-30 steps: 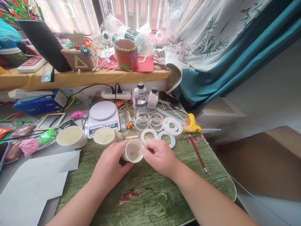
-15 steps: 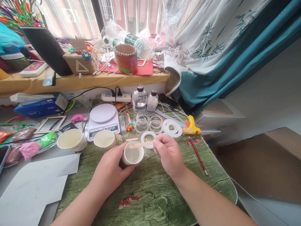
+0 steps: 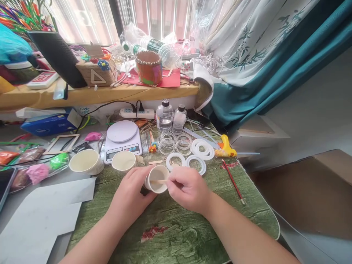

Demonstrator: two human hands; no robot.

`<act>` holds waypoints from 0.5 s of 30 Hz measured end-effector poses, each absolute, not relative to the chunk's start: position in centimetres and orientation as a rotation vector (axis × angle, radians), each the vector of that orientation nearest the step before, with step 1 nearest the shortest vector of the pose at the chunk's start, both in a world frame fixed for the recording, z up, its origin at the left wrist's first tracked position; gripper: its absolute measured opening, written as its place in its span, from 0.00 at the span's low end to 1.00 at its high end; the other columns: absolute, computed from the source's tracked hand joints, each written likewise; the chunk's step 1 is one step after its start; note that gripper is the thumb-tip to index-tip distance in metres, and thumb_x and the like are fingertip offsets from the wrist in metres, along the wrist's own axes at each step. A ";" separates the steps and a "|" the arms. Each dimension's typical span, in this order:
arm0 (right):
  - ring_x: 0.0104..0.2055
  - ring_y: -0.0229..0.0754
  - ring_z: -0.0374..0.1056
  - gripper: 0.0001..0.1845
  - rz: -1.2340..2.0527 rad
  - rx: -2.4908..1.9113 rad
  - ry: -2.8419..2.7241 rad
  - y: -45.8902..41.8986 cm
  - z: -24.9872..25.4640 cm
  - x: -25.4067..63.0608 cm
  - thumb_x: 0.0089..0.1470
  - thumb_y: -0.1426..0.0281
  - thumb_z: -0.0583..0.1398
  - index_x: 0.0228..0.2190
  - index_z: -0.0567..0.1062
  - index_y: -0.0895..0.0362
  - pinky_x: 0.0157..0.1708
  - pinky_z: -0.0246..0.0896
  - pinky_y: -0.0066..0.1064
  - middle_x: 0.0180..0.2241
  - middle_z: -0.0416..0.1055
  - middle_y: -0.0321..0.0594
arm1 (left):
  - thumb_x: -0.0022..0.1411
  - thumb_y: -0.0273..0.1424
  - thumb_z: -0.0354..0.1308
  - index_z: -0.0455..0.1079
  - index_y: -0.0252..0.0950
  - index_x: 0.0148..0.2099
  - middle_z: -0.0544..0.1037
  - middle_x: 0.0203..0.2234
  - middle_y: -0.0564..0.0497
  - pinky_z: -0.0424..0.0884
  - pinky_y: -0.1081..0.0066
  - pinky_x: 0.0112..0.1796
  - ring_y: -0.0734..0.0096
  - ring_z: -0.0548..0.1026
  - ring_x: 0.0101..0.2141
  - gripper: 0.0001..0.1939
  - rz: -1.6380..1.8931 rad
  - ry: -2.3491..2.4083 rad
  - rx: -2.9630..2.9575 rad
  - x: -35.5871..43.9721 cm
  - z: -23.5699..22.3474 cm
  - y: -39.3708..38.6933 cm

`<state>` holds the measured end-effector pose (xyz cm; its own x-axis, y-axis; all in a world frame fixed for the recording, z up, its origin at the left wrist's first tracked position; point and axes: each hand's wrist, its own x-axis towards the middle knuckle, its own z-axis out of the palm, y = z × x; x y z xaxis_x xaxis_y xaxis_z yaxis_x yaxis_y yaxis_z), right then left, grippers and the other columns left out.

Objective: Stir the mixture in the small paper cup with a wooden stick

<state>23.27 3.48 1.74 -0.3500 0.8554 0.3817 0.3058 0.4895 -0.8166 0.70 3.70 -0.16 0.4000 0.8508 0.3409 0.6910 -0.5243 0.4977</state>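
Note:
My left hand [image 3: 132, 194] is wrapped round a small white paper cup [image 3: 156, 173], tilted with its mouth toward me, on the green table [image 3: 178, 227]. My right hand [image 3: 187, 189] pinches a thin wooden stick [image 3: 158, 181] whose tip reaches into the cup. Two more white cups stand to the left, one [image 3: 123, 160] just past my left hand and a larger one [image 3: 85, 161] farther out. White rings [image 3: 195, 163] lie right behind my right hand.
A white kitchen scale [image 3: 121, 135], two clear bottles [image 3: 165, 113], clear rings [image 3: 176, 141], a yellow glue gun [image 3: 225, 146] and a red pencil [image 3: 232, 179] lie behind and right. Grey paper sheets [image 3: 38, 216] and bagged clay [image 3: 35, 170] are at left. The table edge drops off at right.
My right hand lifted the stick up and out over the cup's rim, then came back down; the stick's tip is again inside the cup. My left hand kept hold of the cup.

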 end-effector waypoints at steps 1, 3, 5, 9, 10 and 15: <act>0.25 0.36 0.55 0.15 0.817 -0.999 -1.887 3.5 1.7 23.3 0.60 0.73 0.58 0.22 0.62 0.54 0.29 0.49 0.30 0.21 0.59 0.31 | 0.60 0.30 0.64 0.69 0.45 0.61 0.83 0.50 0.47 0.78 0.55 0.49 0.52 0.80 0.49 0.27 0.827 1.347 2.384 0.7 -0.1 3.7; 0.25 0.35 0.53 0.16 0.760 -1.103 -1.869 3.5 1.5 23.2 0.59 0.73 0.58 0.21 0.60 0.54 0.28 0.47 0.31 0.21 0.57 0.31 | 0.60 0.30 0.64 0.69 0.45 0.61 0.83 0.50 0.47 0.77 0.55 0.50 0.52 0.80 0.49 0.26 0.820 1.344 2.384 0.8 0.1 3.7; 0.25 0.36 0.54 0.17 0.745 -1.137 -1.875 3.5 1.4 23.2 0.60 0.72 0.58 0.21 0.60 0.54 0.28 0.47 0.31 0.21 0.58 0.31 | 0.61 0.30 0.64 0.70 0.45 0.61 0.83 0.50 0.46 0.77 0.55 0.50 0.52 0.80 0.49 0.25 0.815 1.341 2.386 0.9 0.2 3.7; 0.26 0.36 0.55 0.17 0.826 -1.121 -1.888 3.5 1.4 23.1 0.60 0.72 0.58 0.21 0.60 0.54 0.28 0.48 0.31 0.21 0.59 0.31 | 0.62 0.32 0.63 0.70 0.45 0.60 0.83 0.50 0.46 0.77 0.54 0.50 0.51 0.80 0.49 0.24 0.802 1.347 2.385 1.0 0.2 3.8; 0.26 0.36 0.55 0.17 0.817 -1.142 -1.872 3.5 1.4 23.1 0.60 0.72 0.58 0.21 0.60 0.54 0.28 0.48 0.31 0.21 0.59 0.32 | 0.62 0.32 0.63 0.70 0.45 0.60 0.83 0.50 0.46 0.77 0.54 0.50 0.51 0.80 0.49 0.24 0.797 1.348 2.387 1.0 0.2 3.8; 0.26 0.36 0.55 0.18 0.801 -1.168 -1.890 3.7 1.6 23.3 0.61 0.71 0.57 0.21 0.59 0.54 0.29 0.47 0.31 0.22 0.59 0.32 | 0.62 0.32 0.63 0.70 0.44 0.61 0.83 0.49 0.45 0.77 0.53 0.50 0.50 0.80 0.49 0.25 0.784 1.341 2.402 1.0 0.1 3.9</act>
